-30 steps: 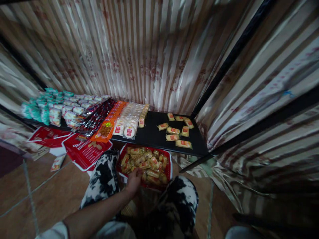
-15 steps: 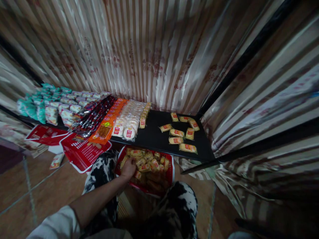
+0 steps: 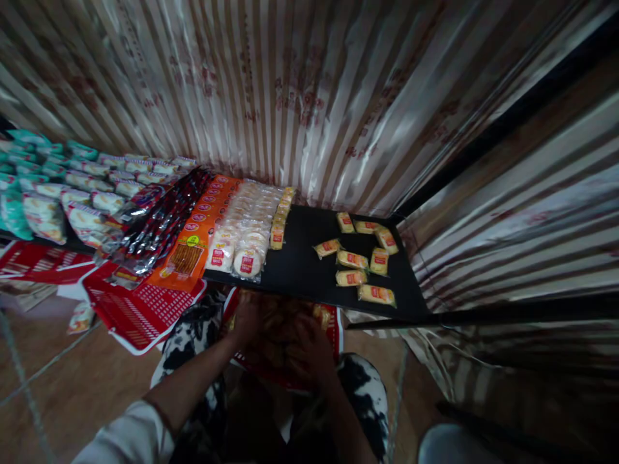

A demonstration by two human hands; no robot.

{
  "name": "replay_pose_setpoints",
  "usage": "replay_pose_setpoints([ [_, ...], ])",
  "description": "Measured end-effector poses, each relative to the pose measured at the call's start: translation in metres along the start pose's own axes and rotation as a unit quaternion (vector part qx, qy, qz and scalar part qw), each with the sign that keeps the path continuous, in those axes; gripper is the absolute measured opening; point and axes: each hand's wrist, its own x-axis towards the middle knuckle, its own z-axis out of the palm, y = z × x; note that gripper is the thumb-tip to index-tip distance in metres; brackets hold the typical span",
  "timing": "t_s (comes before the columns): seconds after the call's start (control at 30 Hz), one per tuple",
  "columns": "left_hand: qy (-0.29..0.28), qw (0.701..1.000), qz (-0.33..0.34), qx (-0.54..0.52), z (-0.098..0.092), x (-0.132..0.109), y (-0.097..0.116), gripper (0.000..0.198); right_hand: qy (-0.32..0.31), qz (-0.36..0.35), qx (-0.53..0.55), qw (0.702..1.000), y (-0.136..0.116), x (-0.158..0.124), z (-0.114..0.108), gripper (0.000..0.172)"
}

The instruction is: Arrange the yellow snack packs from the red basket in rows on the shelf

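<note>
Both of my hands reach into a red basket [image 3: 340, 335] between my knees, under the shelf's front edge. It holds small wrapped yellow snacks [image 3: 323, 314], now darkly shadowed. At the basket's left side is my left hand [image 3: 246, 320], its fingers lost in the dark. My right hand [image 3: 312, 341] lies over the snacks on the right with its fingers spread. On the black shelf [image 3: 300, 270] above, several loose yellow snack packs [image 3: 352, 260] lie scattered at the right. A neat column of similar packs [image 3: 279, 227] stands left of them.
Leftward along the shelf are clear-wrapped round white crackers [image 3: 246, 261], an orange snack bag [image 3: 186, 254], dark shiny packets [image 3: 159, 216] and white-and-green bags [image 3: 43, 212]. Another red basket [image 3: 135, 309] sits on the tiled floor. A striped curtain [image 3: 290, 96] hangs behind; black posts [image 3: 512, 103] frame the right.
My right hand has come into view and entered the basket. My left hand stays at the basket's left side. The view has shifted, and the basket's contents look darker.
</note>
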Motion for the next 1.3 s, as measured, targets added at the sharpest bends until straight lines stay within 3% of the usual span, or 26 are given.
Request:
replay_pose_setpoints([
  [0.07,0.013,1.0,0.008,0.012,-0.002,-0.012,0.001,0.042,-0.054,0.025,-0.035,0.998,-0.008,0.011,0.033,0.031],
  [0.17,0.033,0.999,0.023,-0.005,-0.006,-0.035,0.004,0.042,-0.096,0.046,-0.063,0.992,-0.015,0.012,0.056,0.031],
  [0.33,0.065,0.993,0.033,-0.096,-0.009,-0.066,0.019,0.038,-0.037,0.018,-0.034,0.999,-0.02,-0.013,0.051,0.031],
  [0.47,0.104,0.979,0.068,-0.164,-0.012,-0.07,0.043,0.037,0.03,0.006,0.005,1.0,-0.027,-0.025,0.035,0.036],
  [0.6,0.153,0.969,0.113,-0.16,-0.019,-0.058,0.069,0.034,0.065,-0.044,0.076,0.994,-0.051,-0.009,0.015,0.038],
  [0.8,0.202,0.944,0.185,-0.185,-0.028,-0.031,0.089,0.045,0.081,-0.113,0.092,0.986,-0.097,0.058,-0.003,0.042],
  [1.03,0.146,0.935,0.085,-0.311,-0.017,0.018,0.097,0.051,0.057,-0.156,-0.002,0.986,-0.105,0.132,0.019,0.034],
  [1.17,0.137,0.929,0.046,-0.34,-0.014,0.036,0.096,0.052,0.046,-0.163,-0.015,0.985,-0.106,0.148,0.029,0.037],
  [1.3,0.134,0.927,0.053,-0.346,-0.014,0.043,0.094,0.055,0.041,-0.177,-0.028,0.983,-0.109,0.152,0.036,0.043],
])
